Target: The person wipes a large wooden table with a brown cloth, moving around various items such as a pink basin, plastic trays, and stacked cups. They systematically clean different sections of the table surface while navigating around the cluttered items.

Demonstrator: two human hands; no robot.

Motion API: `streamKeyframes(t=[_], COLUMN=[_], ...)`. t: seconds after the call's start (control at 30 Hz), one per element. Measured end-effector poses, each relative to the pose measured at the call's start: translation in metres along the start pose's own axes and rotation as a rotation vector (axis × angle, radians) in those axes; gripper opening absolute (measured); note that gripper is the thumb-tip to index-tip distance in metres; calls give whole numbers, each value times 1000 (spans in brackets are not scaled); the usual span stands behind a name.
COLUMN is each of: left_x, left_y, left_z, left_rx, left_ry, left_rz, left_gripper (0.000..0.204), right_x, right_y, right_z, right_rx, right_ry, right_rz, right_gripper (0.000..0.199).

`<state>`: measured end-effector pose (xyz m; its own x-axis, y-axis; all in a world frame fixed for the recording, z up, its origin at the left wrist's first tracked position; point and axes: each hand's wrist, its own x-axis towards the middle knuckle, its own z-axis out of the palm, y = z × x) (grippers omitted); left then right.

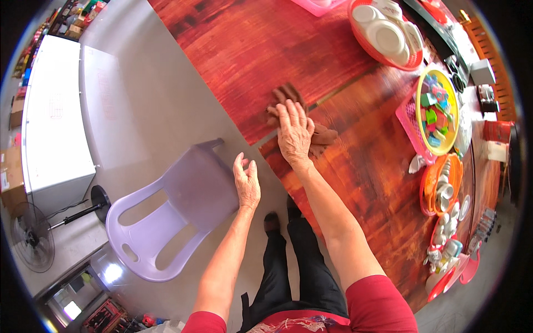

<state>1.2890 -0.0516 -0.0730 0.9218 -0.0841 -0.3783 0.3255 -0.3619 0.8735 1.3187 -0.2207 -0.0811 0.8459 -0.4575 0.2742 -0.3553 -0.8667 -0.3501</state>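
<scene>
My right hand lies flat on a crumpled brown cloth, pressing it to the red-brown wooden table near the seam between two tabletops. Its fingers are stretched out, and folds of cloth stick out at both sides of the hand. Over the gap by the table's edge, my left hand hangs in the air with nothing in it. Its thumb and fingers are apart and slightly bent. Closest to it is a pale purple plastic chair, which it appears not to touch.
Along the table's right side stand a red basket of white dishes, a yellow basket of colourful blocks and an orange basket of small dishes. A black fan is at the left, below a white cabinet.
</scene>
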Motion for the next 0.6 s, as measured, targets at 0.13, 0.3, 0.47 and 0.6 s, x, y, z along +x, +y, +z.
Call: streamKeyframes(t=[0.13,0.3,0.47,0.6], left_x=[33,53,57,58], left_y=[5,35,38,36], left_z=[16,58,81,83], left_rx=[-24,-147,249,368], left_ry=[114,218,378,446], left_rz=[-4,44,-183,-152], left_gripper=[54,65,61,57], right_x=[44,58,130,169], right_y=[-16,-6,61,144], right_z=[3,12,-6,12], right_rx=[65,292,-103,-329], right_ry=[-167,-232,-203,36], right_rz=[-5,-555,-198,155], right_gripper=[49,43,57,59])
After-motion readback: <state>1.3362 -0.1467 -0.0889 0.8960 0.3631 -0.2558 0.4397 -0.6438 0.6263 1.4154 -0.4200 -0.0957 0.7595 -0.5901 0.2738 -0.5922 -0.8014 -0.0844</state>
